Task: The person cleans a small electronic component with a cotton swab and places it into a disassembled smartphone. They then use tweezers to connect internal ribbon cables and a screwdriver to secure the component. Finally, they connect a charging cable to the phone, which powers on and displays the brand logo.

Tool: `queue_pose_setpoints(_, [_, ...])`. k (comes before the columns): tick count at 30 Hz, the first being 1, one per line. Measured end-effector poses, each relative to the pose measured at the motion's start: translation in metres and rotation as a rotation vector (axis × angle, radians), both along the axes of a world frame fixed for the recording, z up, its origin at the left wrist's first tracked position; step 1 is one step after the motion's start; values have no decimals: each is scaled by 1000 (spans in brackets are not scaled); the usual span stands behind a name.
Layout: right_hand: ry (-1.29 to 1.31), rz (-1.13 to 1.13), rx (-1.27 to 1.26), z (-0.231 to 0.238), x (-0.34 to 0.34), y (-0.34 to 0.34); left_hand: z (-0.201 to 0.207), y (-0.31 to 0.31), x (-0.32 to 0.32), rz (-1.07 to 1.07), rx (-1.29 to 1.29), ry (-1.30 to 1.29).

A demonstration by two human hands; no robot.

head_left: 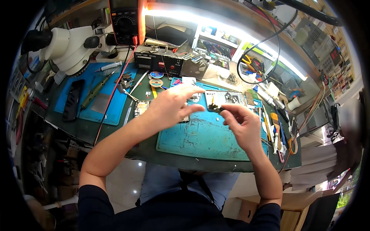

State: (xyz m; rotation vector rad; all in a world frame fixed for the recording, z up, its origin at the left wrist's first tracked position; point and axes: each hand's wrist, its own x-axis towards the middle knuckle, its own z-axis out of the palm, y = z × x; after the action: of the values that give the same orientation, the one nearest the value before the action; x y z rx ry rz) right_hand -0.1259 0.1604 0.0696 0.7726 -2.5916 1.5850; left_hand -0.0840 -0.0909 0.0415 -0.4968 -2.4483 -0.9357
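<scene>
My right hand pinches a small dark electronic part between thumb and fingertips, above the far part of the blue work mat. The part's exact kind is too small to tell. Left of it, my left hand hovers with thumb and forefinger apart and nothing visible between them. Beneath that hand lies an opened phone, mostly hidden by my hand and wrist. Just behind the held part rests a silvery phone housing with small dark pieces on it.
Tweezers, pens and brushes line the mat's right side. At left stand a microscope and a dark phone on another blue mat. A multimeter with a red lead stands behind, near a black power unit. A black cable loops overhead.
</scene>
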Motion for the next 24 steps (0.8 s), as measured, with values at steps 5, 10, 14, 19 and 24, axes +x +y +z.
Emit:
queue_pose_setpoints(5, [-22,-75,-36,-5,-3,38,1,-48,11,262,-395,-8])
queue_pose_setpoints(10, [-137,-143,-50,-14,7,83,56,-100,95,720,-535,-183])
queue_pose_setpoints(14, [-187,-129,-109,-28,12,102,88,-101,140,672,-655,-316])
queue_pose_setpoints(19, [-214,-123,-195,-38,19,105,29,-53,76,105,-418,-241])
queue_pose_setpoints(24, [-174,-206,-234,-37,40,130,13,-55,39,29,-410,-454])
